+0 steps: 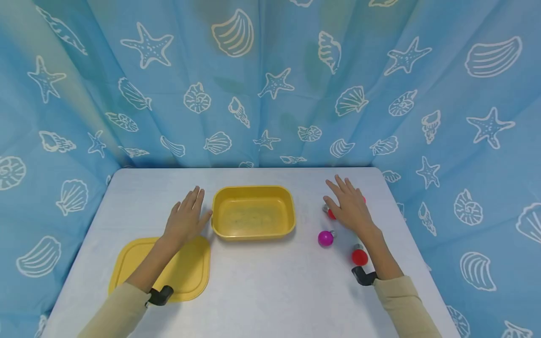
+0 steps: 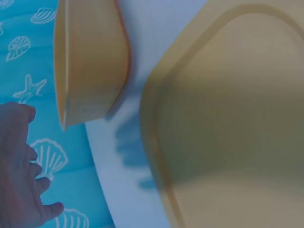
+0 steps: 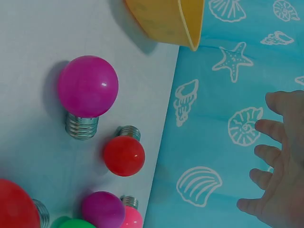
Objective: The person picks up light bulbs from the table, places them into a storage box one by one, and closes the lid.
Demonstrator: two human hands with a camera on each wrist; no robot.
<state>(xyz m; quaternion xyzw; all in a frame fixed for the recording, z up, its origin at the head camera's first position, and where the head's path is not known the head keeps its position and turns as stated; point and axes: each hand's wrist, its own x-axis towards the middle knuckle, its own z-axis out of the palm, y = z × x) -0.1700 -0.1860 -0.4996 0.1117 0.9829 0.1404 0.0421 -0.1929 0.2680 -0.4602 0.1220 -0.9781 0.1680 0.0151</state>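
Observation:
My left hand [image 1: 186, 219] hovers beside the left end of a yellow plastic box [image 1: 253, 236], fingers straight and holding nothing. Below its forearm lies a flat yellow lid [image 1: 194, 272], partly covered by the arm. On the right, my right hand [image 1: 350, 209] is held over a group of colored light bulbs, its fingers spread and nothing in them. A magenta bulb [image 3: 88, 86], a red bulb [image 3: 124, 156] and a larger red bulb [image 3: 16, 204] show in the right wrist view. Purple [image 3: 103, 210], pink [image 3: 133, 217] and green [image 3: 76, 223] bulbs crowd its lower edge.
All of this lies on a white-covered table [image 1: 270, 291] with rounded far corners. A blue curtain [image 1: 262, 108] printed with shells and starfish hangs behind it and along both sides. Dark wrist mounts [image 1: 160, 295] sit at the sleeve cuffs.

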